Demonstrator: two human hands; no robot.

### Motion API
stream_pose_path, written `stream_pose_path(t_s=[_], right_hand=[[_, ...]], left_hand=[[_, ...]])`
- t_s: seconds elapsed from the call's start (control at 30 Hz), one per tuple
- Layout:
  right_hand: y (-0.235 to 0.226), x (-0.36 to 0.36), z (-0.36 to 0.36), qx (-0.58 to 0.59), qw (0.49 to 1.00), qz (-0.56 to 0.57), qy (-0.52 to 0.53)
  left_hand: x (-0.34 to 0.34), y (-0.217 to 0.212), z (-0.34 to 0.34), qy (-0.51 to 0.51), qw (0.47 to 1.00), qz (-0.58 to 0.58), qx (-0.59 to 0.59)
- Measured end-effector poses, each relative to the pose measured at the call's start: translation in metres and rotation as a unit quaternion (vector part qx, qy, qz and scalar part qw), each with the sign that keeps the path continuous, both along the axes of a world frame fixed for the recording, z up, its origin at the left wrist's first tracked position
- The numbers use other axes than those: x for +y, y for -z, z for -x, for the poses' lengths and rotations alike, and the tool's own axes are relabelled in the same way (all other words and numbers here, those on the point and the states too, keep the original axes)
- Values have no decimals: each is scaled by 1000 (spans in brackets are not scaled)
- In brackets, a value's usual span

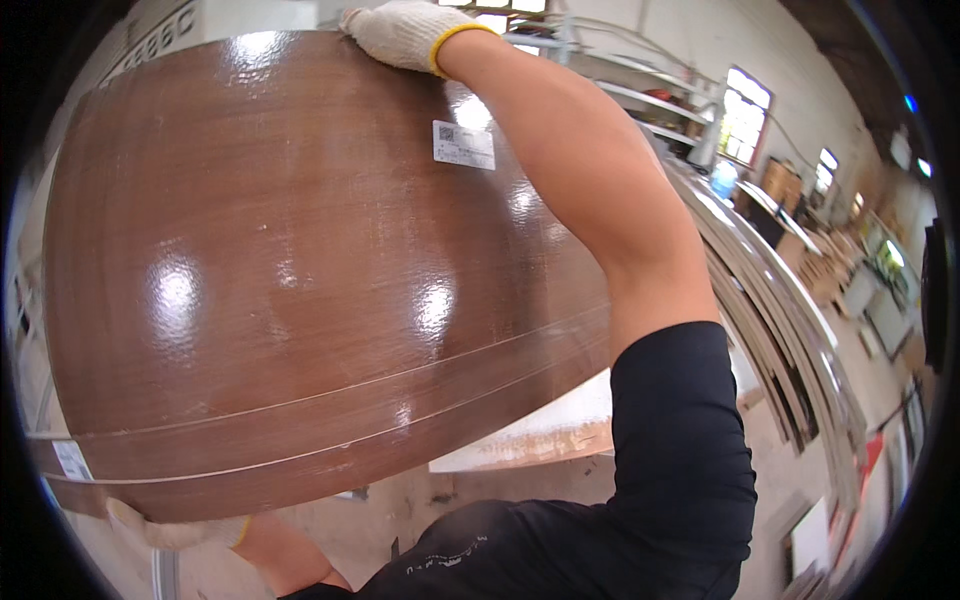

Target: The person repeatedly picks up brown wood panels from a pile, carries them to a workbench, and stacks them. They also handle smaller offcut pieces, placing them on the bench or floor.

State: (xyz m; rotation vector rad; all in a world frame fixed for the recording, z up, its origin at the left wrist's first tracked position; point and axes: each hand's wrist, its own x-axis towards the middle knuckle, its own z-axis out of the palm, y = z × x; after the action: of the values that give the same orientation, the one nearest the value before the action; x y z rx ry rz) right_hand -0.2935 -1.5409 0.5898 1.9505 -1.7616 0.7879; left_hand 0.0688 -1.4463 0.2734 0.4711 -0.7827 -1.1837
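The left hand [175,532], gloved, is gripping the bottom edge of a glossy brown board [290,270] (a white label near its top), while the right hand [400,33] is clasping the top edge. The carrying step seems underway; the next move likely calls for steady balance past the stacked panels [780,320].

Bright daylight from blown-out windows [742,120] at upper right. Glare patches across glossy brown panel [280,270]. Strong fisheye bending and dark vignette at rim; background slightly soft.

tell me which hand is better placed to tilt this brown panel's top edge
Right. The right hand grips the panel's top edge; the left hand is under its bottom edge.
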Motion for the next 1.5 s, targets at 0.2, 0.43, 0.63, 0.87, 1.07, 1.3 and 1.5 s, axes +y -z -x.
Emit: stream_pose_path(t_s=[0.2, 0.43, 0.63, 0.87, 1.07, 1.3, 1.5], right_hand=[[-35, 156, 95, 74, 979, 79, 170], [37, 309, 155, -177, 925, 17, 335], [151, 366, 219, -261, 877, 43, 401], [282, 374, 299, -348, 776, -89, 518], [329, 353, 301, -367, 737, -73, 562], [397, 306, 342, -385, 704, -127, 583], [412, 265, 355, -387, 698, -194, 571]], left_hand=[[-8, -109, 44, 124, 985, 115, 24], [-13, -195, 111, 283, 942, 171, 63], [-28, -200, 212, 361, 916, 163, 72], [-66, -135, 346, 429, 898, 96, 14], [-131, -60, 443, 469, 883, 21, -10], [-198, 51, 504, 479, 869, -121, -32], [-232, 115, 524, 419, 887, -190, -29]])
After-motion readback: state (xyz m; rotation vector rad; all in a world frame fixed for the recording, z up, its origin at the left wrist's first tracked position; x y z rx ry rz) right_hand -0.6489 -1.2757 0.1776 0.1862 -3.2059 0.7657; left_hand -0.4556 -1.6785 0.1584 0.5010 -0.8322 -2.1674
